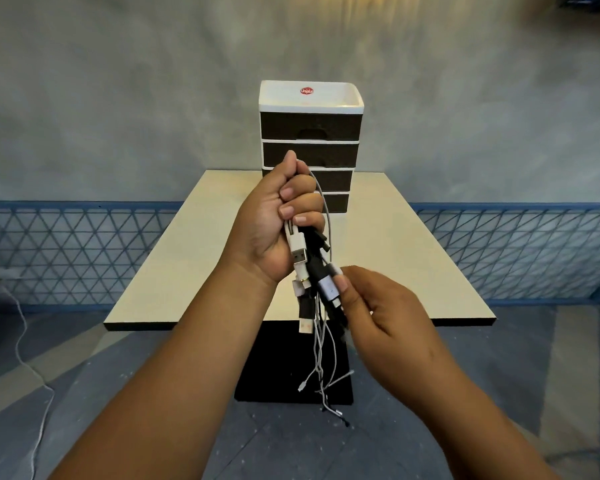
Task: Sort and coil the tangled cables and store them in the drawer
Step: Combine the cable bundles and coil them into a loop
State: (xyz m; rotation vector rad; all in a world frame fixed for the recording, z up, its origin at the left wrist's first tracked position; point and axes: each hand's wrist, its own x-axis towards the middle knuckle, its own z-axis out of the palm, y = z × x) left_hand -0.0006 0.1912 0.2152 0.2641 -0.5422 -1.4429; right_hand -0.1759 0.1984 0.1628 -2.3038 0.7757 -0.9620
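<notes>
My left hand is a fist around a tangled bundle of cables, white, grey and black, held up in front of me. Several USB plugs stick out below the fist and thin ends dangle toward the floor. My right hand pinches a grey metal plug of that bundle between thumb and fingers. Behind the hands, a small drawer unit with a white top tray and dark drawer fronts stands at the far end of the table; all visible drawers are shut.
The cream table has a black edge and a black pedestal base. A blue lattice railing runs behind it on both sides. A loose white cable lies on the grey floor at left.
</notes>
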